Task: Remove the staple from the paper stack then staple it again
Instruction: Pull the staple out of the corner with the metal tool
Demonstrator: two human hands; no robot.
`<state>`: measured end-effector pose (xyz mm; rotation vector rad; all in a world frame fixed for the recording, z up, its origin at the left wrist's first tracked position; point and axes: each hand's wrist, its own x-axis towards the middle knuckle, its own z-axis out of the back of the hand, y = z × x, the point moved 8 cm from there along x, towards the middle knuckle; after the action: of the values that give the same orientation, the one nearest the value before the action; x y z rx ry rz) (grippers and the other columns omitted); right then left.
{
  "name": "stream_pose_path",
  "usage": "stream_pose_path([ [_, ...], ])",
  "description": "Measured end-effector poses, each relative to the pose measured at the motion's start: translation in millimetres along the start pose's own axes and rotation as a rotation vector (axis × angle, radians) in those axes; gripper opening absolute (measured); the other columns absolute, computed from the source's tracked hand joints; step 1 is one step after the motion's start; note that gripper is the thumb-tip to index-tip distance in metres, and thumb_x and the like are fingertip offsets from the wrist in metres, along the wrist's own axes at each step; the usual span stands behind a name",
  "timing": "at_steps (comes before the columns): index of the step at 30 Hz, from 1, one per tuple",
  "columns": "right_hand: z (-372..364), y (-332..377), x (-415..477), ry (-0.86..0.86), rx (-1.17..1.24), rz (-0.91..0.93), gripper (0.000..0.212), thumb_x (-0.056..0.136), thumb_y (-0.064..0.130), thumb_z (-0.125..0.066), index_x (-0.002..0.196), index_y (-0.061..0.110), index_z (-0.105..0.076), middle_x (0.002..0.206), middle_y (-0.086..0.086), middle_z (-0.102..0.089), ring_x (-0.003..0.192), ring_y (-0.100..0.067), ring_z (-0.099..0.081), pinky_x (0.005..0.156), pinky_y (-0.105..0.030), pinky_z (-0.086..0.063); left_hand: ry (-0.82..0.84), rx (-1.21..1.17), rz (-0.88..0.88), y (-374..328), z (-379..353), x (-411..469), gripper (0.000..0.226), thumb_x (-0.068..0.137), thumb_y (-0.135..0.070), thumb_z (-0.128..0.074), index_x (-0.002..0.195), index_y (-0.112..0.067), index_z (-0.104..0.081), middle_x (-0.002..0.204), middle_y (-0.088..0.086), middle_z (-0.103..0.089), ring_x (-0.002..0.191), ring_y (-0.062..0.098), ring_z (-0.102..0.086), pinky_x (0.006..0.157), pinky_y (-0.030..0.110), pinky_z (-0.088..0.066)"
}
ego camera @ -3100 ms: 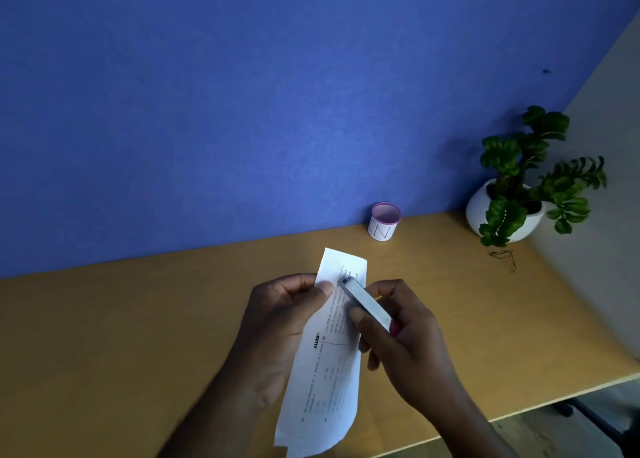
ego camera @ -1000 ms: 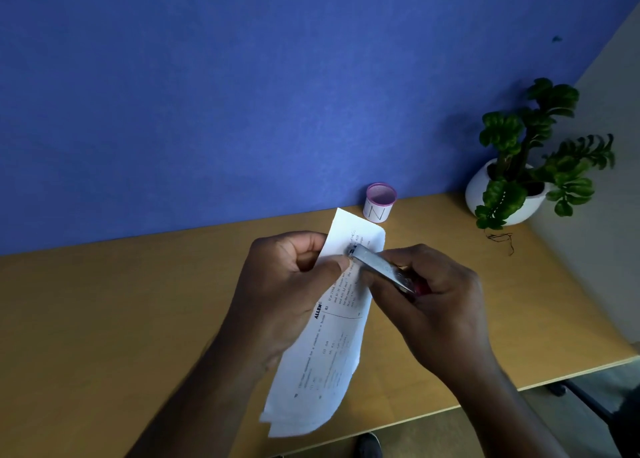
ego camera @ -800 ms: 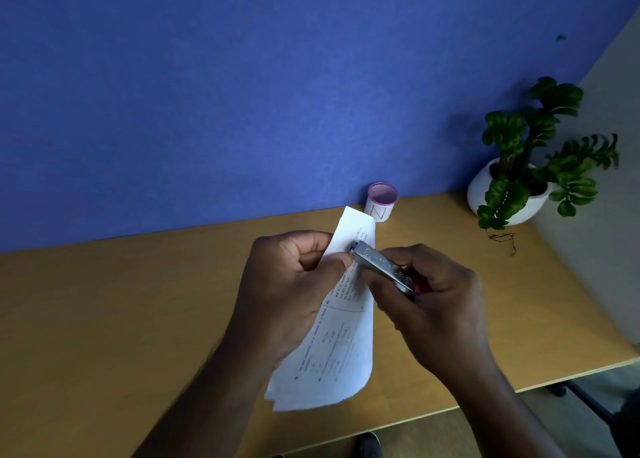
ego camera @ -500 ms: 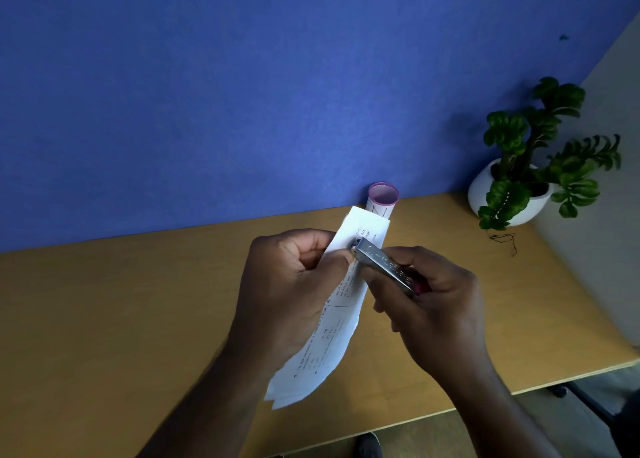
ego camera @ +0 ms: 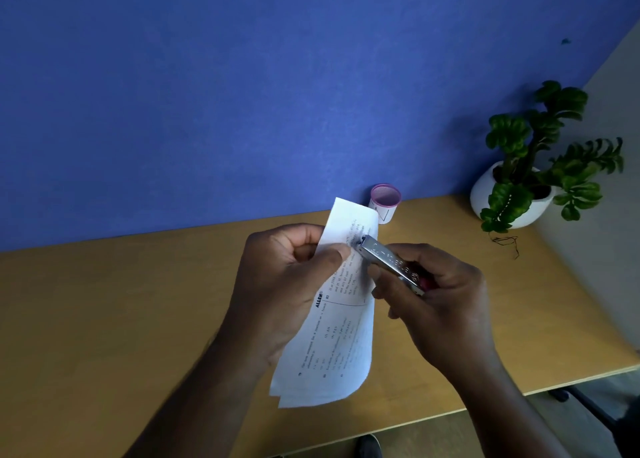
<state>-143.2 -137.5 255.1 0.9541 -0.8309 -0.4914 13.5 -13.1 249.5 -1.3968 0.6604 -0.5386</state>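
A stack of printed white paper [ego camera: 332,336] hangs above the wooden desk [ego camera: 104,319]. My left hand [ego camera: 284,284] pinches it near the top left, thumb on the front sheet. My right hand [ego camera: 440,305] grips a small silver stapler [ego camera: 391,263] with a red base. The stapler's front tip touches the paper close to my left thumb. The staple itself is too small to make out.
A small white cup with a pink rim [ego camera: 385,203] stands at the back of the desk against the blue wall. A potted green plant in a white pot [ego camera: 526,180] sits at the back right. The desk's front edge runs just below my wrists.
The lower part of the paper has swung and spread out wider. Both hands keep their grips and the stapler tip stays at the same spot near the top of the paper.
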Motion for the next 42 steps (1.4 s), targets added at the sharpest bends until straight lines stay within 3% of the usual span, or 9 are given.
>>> stream_pose_path([
  [4, -1, 4, 1, 0.03, -0.048, 0.021, 0.017, 0.091, 0.029, -0.078, 0.107, 0.035, -0.079, 0.091, 0.013, -0.078, 0.071, -0.021, -0.074, 0.053, -0.045, -0.058, 0.034, 0.029, 0.019, -3, -4, -4, 0.016, 0.088, -0.026, -0.076, 0.096, -0.02, -0.089, 0.087, 0.002, -0.09, 0.083, 0.031, -0.087, 0.087, 0.06, -0.067],
  [9, -1, 16, 3, 0.045, -0.106, 0.088, 0.023, 0.092, 0.022, -0.078, 0.109, 0.037, -0.075, 0.092, 0.015, -0.077, 0.071, -0.012, -0.072, 0.054, -0.019, -0.052, 0.024, 0.051, 0.021, -6, -4, -7, 0.017, 0.099, -0.009, -0.076, 0.097, -0.019, -0.09, 0.087, 0.0, -0.09, 0.084, 0.029, -0.087, 0.088, 0.058, -0.068],
  [12, -1, 20, 2, 0.035, -0.137, 0.114, 0.021, 0.091, 0.021, -0.078, 0.108, 0.034, -0.076, 0.09, 0.012, -0.078, 0.071, -0.008, -0.069, 0.059, -0.008, -0.042, 0.01, 0.076, -0.005, -7, -5, -8, 0.014, 0.098, -0.012, -0.078, 0.094, -0.018, -0.09, 0.083, 0.0, -0.089, 0.081, 0.032, -0.086, 0.081, 0.056, -0.069],
  [16, -2, 22, 2, 0.028, -0.141, 0.123, 0.017, 0.092, 0.021, -0.078, 0.108, 0.024, -0.081, 0.088, 0.015, -0.075, 0.069, -0.007, -0.069, 0.057, -0.012, -0.045, -0.02, 0.129, -0.046, -7, -3, -8, 0.015, 0.1, -0.015, -0.078, 0.092, -0.021, -0.089, 0.08, -0.005, -0.088, 0.071, 0.018, -0.084, 0.068, 0.042, -0.063],
  [19, -1, 21, 2, 0.022, -0.141, 0.125, 0.018, 0.092, 0.02, -0.079, 0.109, 0.024, -0.081, 0.088, 0.015, -0.076, 0.068, -0.007, -0.07, 0.058, -0.014, -0.046, -0.014, 0.108, -0.053, -8, -4, -9, 0.013, 0.099, -0.019, -0.078, 0.093, -0.023, -0.089, 0.082, -0.004, -0.089, 0.074, 0.023, -0.085, 0.071, 0.048, -0.066],
  [26, -2, 20, 2, -0.018, -0.14, 0.122, 0.019, 0.092, 0.02, -0.078, 0.11, 0.021, -0.082, 0.093, 0.014, -0.077, 0.072, -0.005, -0.07, 0.061, -0.013, -0.046, -0.025, 0.068, -0.024, -6, -5, -8, 0.015, 0.1, -0.014, -0.078, 0.093, -0.02, -0.089, 0.083, -0.001, -0.089, 0.076, 0.03, -0.084, 0.068, 0.038, -0.061],
  [32, 0, 10, 1, -0.064, -0.035, 0.085, 0.016, 0.095, 0.023, -0.077, 0.11, 0.019, -0.081, 0.085, 0.005, -0.077, 0.067, -0.018, -0.072, 0.052, -0.047, -0.057, 0.012, 0.071, -0.006, -1, -9, -8, 0.021, 0.099, -0.008, -0.075, 0.089, -0.02, -0.088, 0.079, 0.001, -0.087, 0.069, 0.017, -0.08, 0.066, 0.034, -0.059],
  [39, 1, 10, 1, -0.008, 0.032, 0.058, 0.018, 0.094, 0.03, -0.074, 0.111, 0.034, -0.079, 0.091, 0.01, -0.081, 0.071, -0.02, -0.077, 0.055, -0.048, -0.061, -0.051, -0.067, 0.014, 0, -2, -5, 0.02, 0.099, -0.003, -0.074, 0.095, -0.015, -0.089, 0.086, 0.002, -0.089, 0.076, 0.017, -0.082, 0.07, 0.032, -0.061],
  [42, 0, 5, -1, -0.005, -0.008, 0.03, 0.017, 0.093, 0.025, -0.077, 0.108, 0.031, -0.082, 0.091, 0.011, -0.081, 0.071, -0.021, -0.077, 0.057, -0.049, -0.061, -0.056, -0.035, 0.003, -2, -2, -4, 0.021, 0.1, -0.005, -0.074, 0.095, -0.017, -0.09, 0.089, 0.0, -0.09, 0.078, 0.022, -0.082, 0.072, 0.035, -0.058],
])
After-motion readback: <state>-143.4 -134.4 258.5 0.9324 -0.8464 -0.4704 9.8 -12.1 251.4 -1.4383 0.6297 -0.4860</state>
